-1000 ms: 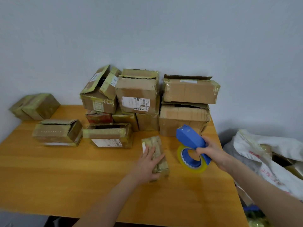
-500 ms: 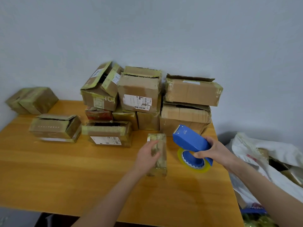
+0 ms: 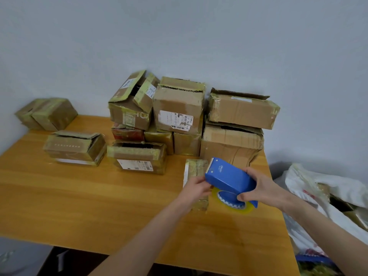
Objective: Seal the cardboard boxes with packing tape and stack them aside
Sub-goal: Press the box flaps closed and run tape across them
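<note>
My right grip is wrapped tight round the blue plastic tape dispenser, thumb underneath by its roll of clear yellowish packing tape. The dispenser hangs tilted just above the small tape-wrapped cardboard box, which lies on the wooden worktop near its right edge. My left grip curls over that box, fingertips hidden under the dispenser. The pile of brown cardboard boxes stands at the far side against the wall.
</note>
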Demonstrator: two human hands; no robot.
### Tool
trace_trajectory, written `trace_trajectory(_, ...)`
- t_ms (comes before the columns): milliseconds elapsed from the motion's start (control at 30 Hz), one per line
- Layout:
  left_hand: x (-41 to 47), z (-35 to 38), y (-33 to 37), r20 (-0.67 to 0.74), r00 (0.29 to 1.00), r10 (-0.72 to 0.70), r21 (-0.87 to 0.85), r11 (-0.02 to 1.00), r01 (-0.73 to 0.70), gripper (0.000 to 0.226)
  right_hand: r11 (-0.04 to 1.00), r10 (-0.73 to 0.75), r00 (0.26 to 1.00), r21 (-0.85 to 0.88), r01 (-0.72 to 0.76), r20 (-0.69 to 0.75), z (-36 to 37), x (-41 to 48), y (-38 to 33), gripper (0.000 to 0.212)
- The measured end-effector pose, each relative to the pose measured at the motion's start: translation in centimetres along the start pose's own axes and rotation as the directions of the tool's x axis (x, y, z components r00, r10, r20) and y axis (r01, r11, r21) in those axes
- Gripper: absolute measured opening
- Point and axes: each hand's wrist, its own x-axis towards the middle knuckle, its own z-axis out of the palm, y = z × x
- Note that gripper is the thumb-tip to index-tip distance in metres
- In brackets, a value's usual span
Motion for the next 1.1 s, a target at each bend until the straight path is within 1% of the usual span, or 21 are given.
trace_trajectory(67, -0.3, 0.0, 0.1, 0.001, 1.0, -0.01, -0.046, 0.999, 0.01, 0.022, 1.0, -0.001, 0.999, -0.01, 0.0, -0.032, 0.3, -0.2, 0.4, 0.06)
trace_trajectory(133, -0.5, -0.2, 0.3, -0.02, 0.999, -0.033, -0.137, 0.99, 0.03, 0.022, 0.999, 0.004, 0.999, 0.047, -0.002, -0.037, 0.5, -0.7, 0.7, 0.064)
trace_trajectory(200, -0.6, -0.8, 0.3, -0.024, 0.998, -0.053, -0.245, 0.968, 0.045, 0.03, 0.991, 0.015, 1.0, 0.133, -0.011, -0.027, 0.5, -1.2, 1.0, 0.071)
trace_trajectory(267, -0.7, -1.5, 0.4, 0.009, 0.998, -0.067, -0.295, 0.953, 0.067, 0.038, 0.983, 0.019, 0.999, 0.183, -0.014, -0.026, 0.4, -1.4, 1.1, 0.073)
trace_trajectory(333, -0.8, -1.9, 0.7, 0.054, 0.994, -0.093, -0.276, 0.955, 0.105, 0.049, 0.982, 0.021, 1.0, 0.189, -0.018, -0.013, 0.4, -1.5, 1.2, 0.073)
trace_trajectory(400, -1.0, -1.8, 1.4, 0.069, 0.992, -0.109, -0.221, 0.968, 0.122, 0.053, 0.983, 0.023, 1.0, 0.181, -0.024, 0.008, 0.4, -1.4, 1.2, 0.073)
trace_trajectory(467, -1.0, -1.5, 2.1, 0.038, 0.995, -0.097, -0.185, 0.977, 0.103, 0.046, 0.984, 0.02, 1.0, 0.174, -0.023, 0.021, 0.4, -1.3, 1.0, 0.074)
trace_trajectory(600, -0.6, -2.0, 2.6, -0.116, 0.993, 0.002, -0.059, 0.998, -0.008, 0.017, 0.988, -0.002, 0.999, 0.156, -0.004, 0.036, 0.4, -1.2, 0.7, 0.077)
trace_trajectory(633, -0.4, -2.3, 2.5, -0.138, 0.99, 0.018, -0.038, 0.999, -0.024, 0.014, 0.988, -0.017, 0.999, 0.153, 0.011, 0.038, 0.4, -1.3, 0.6, 0.078)
trace_trajectory(700, -0.3, -2.8, 2.3, -0.156, 0.987, 0.032, -0.008, 0.999, -0.034, 0.015, 0.99, -0.038, 0.999, 0.139, 0.033, 0.035, 0.3, -1.2, 0.4, 0.078)
trace_trajectory(767, -0.2, -3.0, 2.0, -0.176, 0.984, 0.037, 0.028, 0.999, -0.032, 0.017, 0.996, -0.037, 0.999, 0.084, 0.033, 0.039, 0.2, -1.0, 0.3, 0.074)
trace_trajectory(800, -0.2, -3.1, 1.9, -0.187, 0.981, 0.043, 0.04, 0.999, -0.036, 0.018, 0.999, -0.033, 0.999, 0.023, 0.032, 0.037, 0.1, -1.0, 0.2, 0.073)
trace_trajectory(833, -0.3, -3.1, 1.7, -0.197, 0.979, 0.05, 0.05, 0.998, -0.041, 0.018, 0.997, -0.031, 0.999, -0.072, 0.033, 0.035, 0.0, -0.9, 0.2, 0.072)
trace_trajectory(867, -0.3, -3.1, 1.6, -0.208, 0.977, 0.055, 0.064, 0.997, -0.042, 0.018, 0.978, -0.026, 0.999, -0.204, 0.033, 0.04, -0.1, -0.7, 0.2, 0.072)
trace_trajectory(933, -0.3, -3.0, 1.1, -0.24, 0.969, 0.06, 0.093, 0.995, -0.039, 0.016, 0.893, -0.022, 0.999, -0.449, 0.035, 0.034, 0.2, -0.5, 0.0, 0.07)
trace_trajectory(967, -0.3, -3.0, 0.9, -0.26, 0.964, 0.061, 0.103, 0.994, -0.035, 0.014, 0.866, -0.033, 0.999, -0.499, 0.037, 0.015, 0.5, -0.4, -0.1, 0.068)
trace_trajectory(1033, -0.4, -3.2, 0.6, -0.296, 0.953, 0.063, 0.108, 0.994, -0.032, 0.014, 0.869, -0.059, 0.998, -0.492, 0.056, 0.009, 1.3, -0.3, -0.3, 0.064)
trace_trajectory(1100, -0.6, -3.5, 0.3, -0.322, 0.945, 0.058, 0.128, 0.992, -0.017, 0.016, 0.888, -0.077, 0.996, -0.451, 0.09, 0.047, 2.0, -0.2, -0.4, 0.066)
